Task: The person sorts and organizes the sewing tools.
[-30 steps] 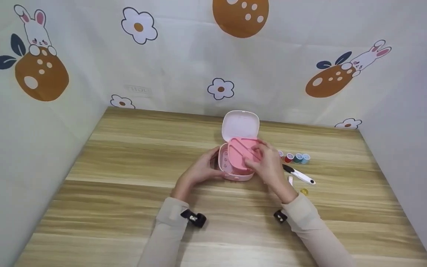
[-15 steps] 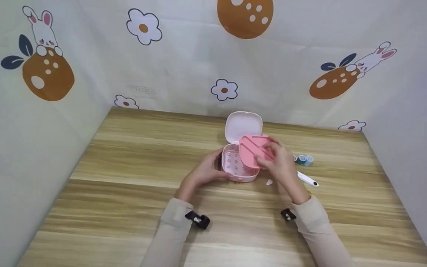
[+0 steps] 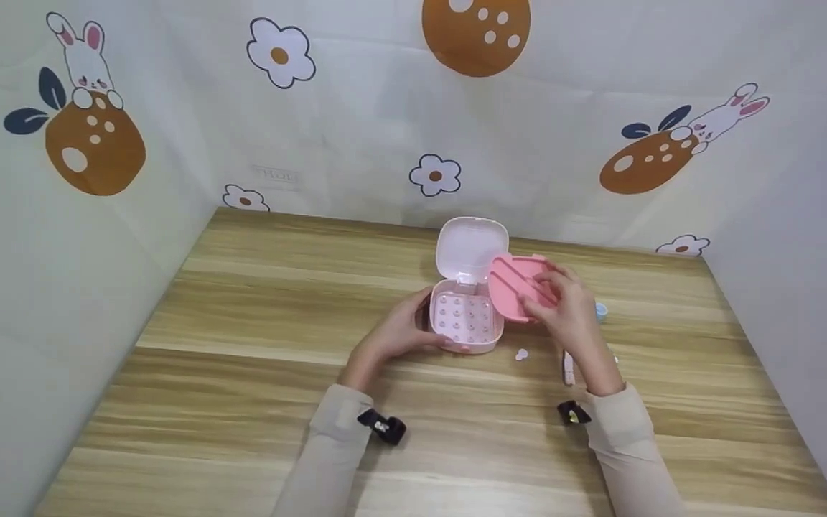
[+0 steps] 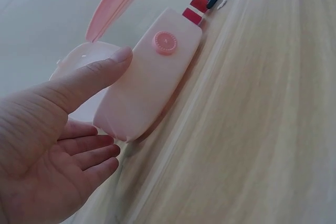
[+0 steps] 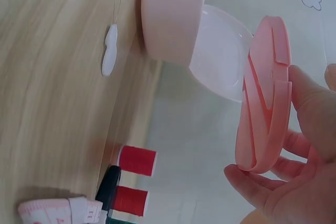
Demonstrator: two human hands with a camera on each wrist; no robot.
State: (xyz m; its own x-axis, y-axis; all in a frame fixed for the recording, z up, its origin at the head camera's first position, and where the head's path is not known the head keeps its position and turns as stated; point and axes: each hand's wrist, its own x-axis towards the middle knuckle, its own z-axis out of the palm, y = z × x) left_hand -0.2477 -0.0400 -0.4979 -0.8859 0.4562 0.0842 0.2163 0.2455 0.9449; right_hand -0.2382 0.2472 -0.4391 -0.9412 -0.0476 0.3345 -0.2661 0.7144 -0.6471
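A pale pink box [image 3: 467, 347] stands on the table with its white lid [image 3: 472, 248] swung back. My left hand [image 3: 399, 327] holds the box by its left side, thumb at the front wall. In my right hand [image 3: 575, 309] is a pink tray [image 3: 510, 294] with raised ridges, pinched by its right edge. The tray is tilted and hangs above and right of the box, partly in front of the lid's edge. Inside the box shows a floor [image 3: 465, 316] with rows of small raised marks.
Right of the box lie a white needle threader [image 5: 109, 51], a rolled tape measure [image 3: 568, 368] and red thread spools [image 5: 137, 161]. A light blue spool [image 3: 601, 311] peeks past my right hand. A black-ended tool [image 5: 108, 187] lies by the spools. Patterned cloth [image 3: 356, 129] hangs behind the table.
The tray has come up and to the right with my right hand, off the box opening, baring the box floor. My left hand stays on the box.
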